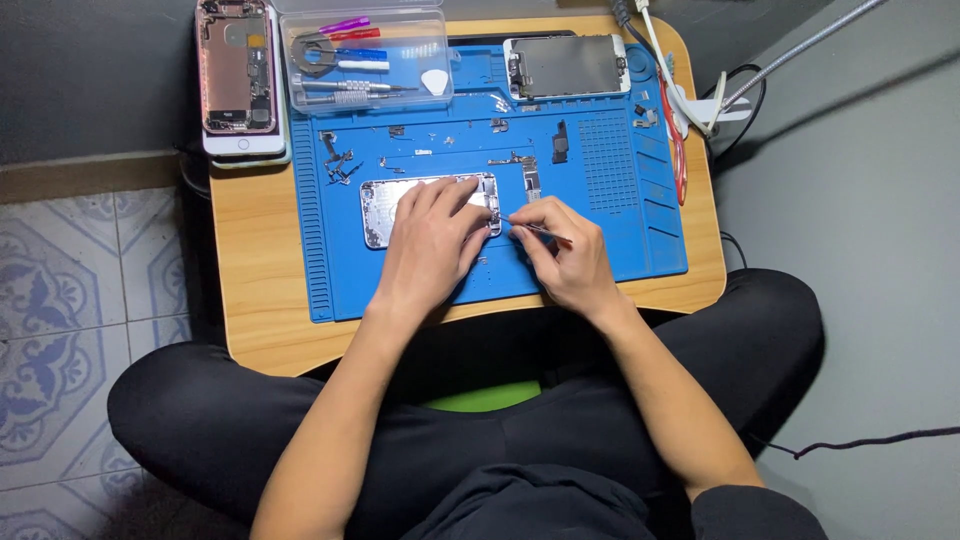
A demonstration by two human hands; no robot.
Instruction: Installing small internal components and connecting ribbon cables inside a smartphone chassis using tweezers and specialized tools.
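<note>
Left hand (430, 240) lay flat, fingers spread, pressing the phone shell (385, 208) at the blue mat's (620, 240) centre. Right hand (565, 255) pinched tweezers (540, 231), tip at the shell's right edge.

Tabletop (262, 300): light wood-look laminate, smooth, low sheen. Mat (610, 240): blue rubbery sheet, matt, ribbed and gridded in places. Phone shell (385, 205): bare silver metal, satin, under the left hand (430, 245). Tweezers (545, 232) in the right hand (570, 260): thin polished metal. Tool box (365, 60): clear glossy plastic. Trousers (240, 410): black matt cloth. Floor (60, 290): glazed patterned tile.
</note>
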